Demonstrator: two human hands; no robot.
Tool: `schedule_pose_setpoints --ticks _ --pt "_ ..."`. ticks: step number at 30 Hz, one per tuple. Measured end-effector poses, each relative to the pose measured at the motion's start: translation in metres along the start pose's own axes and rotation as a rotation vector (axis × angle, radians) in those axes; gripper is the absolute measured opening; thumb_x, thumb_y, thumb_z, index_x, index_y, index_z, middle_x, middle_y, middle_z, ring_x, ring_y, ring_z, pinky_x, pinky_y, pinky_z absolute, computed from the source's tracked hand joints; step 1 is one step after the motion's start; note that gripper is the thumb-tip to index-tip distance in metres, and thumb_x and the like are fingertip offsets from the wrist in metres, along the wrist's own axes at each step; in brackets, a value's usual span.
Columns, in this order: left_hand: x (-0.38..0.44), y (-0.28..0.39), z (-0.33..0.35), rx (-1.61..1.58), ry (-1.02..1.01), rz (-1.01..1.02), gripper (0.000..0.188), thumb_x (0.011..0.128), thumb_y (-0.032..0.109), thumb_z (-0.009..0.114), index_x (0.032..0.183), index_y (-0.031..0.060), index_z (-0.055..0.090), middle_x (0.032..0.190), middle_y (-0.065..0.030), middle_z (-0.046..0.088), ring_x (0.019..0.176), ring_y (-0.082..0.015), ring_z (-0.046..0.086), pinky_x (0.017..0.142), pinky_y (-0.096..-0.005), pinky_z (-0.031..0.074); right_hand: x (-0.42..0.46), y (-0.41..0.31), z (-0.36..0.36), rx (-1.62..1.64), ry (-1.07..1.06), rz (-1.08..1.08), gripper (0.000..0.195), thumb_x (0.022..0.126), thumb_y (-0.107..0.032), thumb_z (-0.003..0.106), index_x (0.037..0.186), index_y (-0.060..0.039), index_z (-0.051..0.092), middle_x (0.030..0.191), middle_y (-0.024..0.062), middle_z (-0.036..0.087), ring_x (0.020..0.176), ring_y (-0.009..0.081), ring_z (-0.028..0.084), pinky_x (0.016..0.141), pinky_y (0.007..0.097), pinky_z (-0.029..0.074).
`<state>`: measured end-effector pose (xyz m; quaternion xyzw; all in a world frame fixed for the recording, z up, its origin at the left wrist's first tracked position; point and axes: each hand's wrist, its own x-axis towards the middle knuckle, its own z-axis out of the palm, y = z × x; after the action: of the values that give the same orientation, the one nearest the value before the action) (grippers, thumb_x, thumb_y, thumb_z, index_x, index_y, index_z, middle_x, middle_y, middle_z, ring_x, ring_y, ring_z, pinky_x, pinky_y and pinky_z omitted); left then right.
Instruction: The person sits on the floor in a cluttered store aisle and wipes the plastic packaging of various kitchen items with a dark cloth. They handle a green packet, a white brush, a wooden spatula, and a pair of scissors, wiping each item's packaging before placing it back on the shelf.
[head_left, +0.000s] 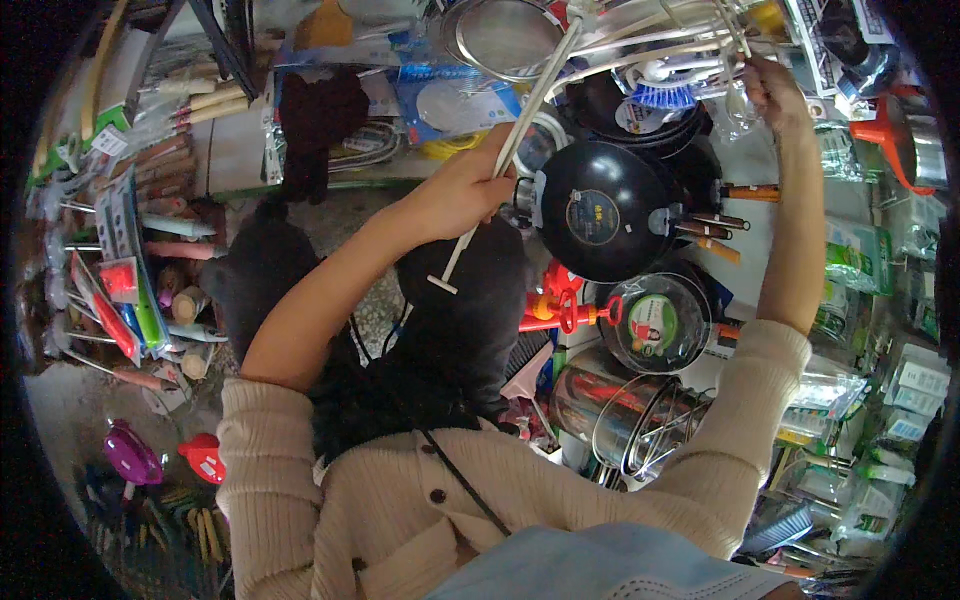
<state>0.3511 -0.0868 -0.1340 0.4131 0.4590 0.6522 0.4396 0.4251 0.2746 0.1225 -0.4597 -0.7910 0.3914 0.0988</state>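
My left hand (469, 184) is closed around a bundle of thin pale rods (532, 112), which run from the top of the view down to a short crossbar (442, 284) over my lap. At the upper right my right hand (772, 86) is raised among hanging goods, its fingers closed at a thin pale strip or rod by clear plastic wrapping (731, 112). What exactly it grips is too small to tell. Between the hands are a blue-bristled brush (664, 94) and a black wok (606, 210). A round metal strainer (506, 37) lies beyond the rods.
Glass-lidded pan (654, 322), red plastic tools (551, 311) and metal pots (615, 405) crowd the area beneath the wok. Packaged goods (855, 255) hang at the right. Handled tools (180, 247) fill the left rack. Packets and coiled hoses (367, 146) lie on a shelf ahead.
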Motion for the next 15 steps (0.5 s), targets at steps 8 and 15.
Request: schedule_pose_setpoints --ticks 8,15 --pt "-0.001 -0.005 0.005 0.069 0.019 0.017 0.050 0.081 0.005 0.046 0.129 0.0090 0.033 0.072 -0.0048 0.047 0.053 -0.0145 0.049 0.047 -0.0292 0.042 -0.094 0.053 0.061 0.176 0.128 -0.014 0.018 0.091 -0.021 0.049 0.080 -0.0077 0.054 0.048 -0.0085 0.033 0.037 0.0031 0.026 0.033 0.0202 0.016" --pt "-0.004 0.001 0.003 0.182 0.069 0.092 0.046 0.079 0.008 0.046 0.123 0.0074 0.033 0.076 -0.0105 0.052 0.061 -0.0236 0.055 0.057 -0.0348 0.044 -0.173 0.079 0.076 0.334 0.223 -0.057 0.019 0.090 -0.022 0.051 0.079 -0.0063 0.052 0.049 -0.0064 0.032 0.038 0.0031 0.026 0.034 0.0203 0.017"
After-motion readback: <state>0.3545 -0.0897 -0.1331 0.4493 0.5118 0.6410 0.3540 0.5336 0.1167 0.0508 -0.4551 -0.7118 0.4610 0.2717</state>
